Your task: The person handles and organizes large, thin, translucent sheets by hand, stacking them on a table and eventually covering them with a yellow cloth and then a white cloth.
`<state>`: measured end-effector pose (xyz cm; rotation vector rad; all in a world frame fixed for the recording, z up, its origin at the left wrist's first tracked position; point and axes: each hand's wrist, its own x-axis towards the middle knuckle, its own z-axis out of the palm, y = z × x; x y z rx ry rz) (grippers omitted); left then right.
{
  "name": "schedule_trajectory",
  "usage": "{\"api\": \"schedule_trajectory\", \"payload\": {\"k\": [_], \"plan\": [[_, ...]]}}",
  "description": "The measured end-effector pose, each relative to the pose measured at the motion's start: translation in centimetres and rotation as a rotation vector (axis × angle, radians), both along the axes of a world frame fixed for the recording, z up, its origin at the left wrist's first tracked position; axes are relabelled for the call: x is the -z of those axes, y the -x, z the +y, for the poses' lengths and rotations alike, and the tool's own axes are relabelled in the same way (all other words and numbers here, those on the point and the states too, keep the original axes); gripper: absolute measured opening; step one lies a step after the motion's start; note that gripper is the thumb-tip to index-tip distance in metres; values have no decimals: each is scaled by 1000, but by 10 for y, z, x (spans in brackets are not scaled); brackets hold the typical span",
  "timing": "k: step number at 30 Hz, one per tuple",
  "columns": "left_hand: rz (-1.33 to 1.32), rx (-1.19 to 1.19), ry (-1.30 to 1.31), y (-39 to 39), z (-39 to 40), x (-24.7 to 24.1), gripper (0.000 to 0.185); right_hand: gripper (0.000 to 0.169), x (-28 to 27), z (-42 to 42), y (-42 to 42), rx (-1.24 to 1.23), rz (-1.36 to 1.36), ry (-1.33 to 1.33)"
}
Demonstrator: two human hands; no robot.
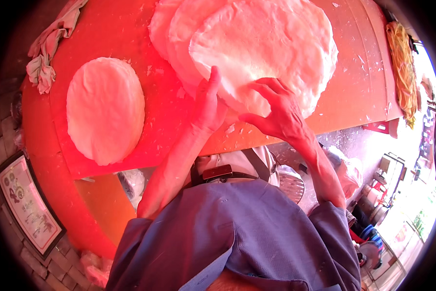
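Several large, pale, flat rounds, which look like cotton batting or dough, lie overlapping at the far middle of the table; the top round (265,47) spreads furthest right. My left hand (209,103) is at the near left edge of this pile, thumb pointing away from me, its fingers mostly hidden. My right hand (276,109) is over the near edge of the top round, with bent fingertips on or just above its surface and the thumb spread apart. A smaller, thicker oval pad (105,111) of similar pale material lies to the left, apart from both hands.
Pale scraps are scattered on the red-lit table (363,91). A crumpled cloth (50,47) hangs at the far left edge, and a yellow bundle (401,69) lies along the right edge. A framed panel with writing (30,203) stands at lower left. Plastic bags (349,174) are beyond the near edge.
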<state>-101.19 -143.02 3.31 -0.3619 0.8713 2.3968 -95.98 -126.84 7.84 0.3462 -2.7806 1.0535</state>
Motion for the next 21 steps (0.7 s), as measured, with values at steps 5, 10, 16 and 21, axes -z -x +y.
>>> {"api": "schedule_trajectory", "payload": {"k": [5, 10, 16, 21], "plan": [[78, -33, -93, 1, 2, 8, 40, 41, -3, 18, -8, 41, -106, 94], [73, -44, -55, 1, 5, 3, 32, 36, -2, 4, -3, 133, -41, 156], [127, -46, -158, -2, 2, 15, 34, 23, 2, -18, 13, 191, 158, -9], [44, -49, 51, 2, 2, 14, 22, 8, 7, -13, 22, 263, 131, -187]]}}
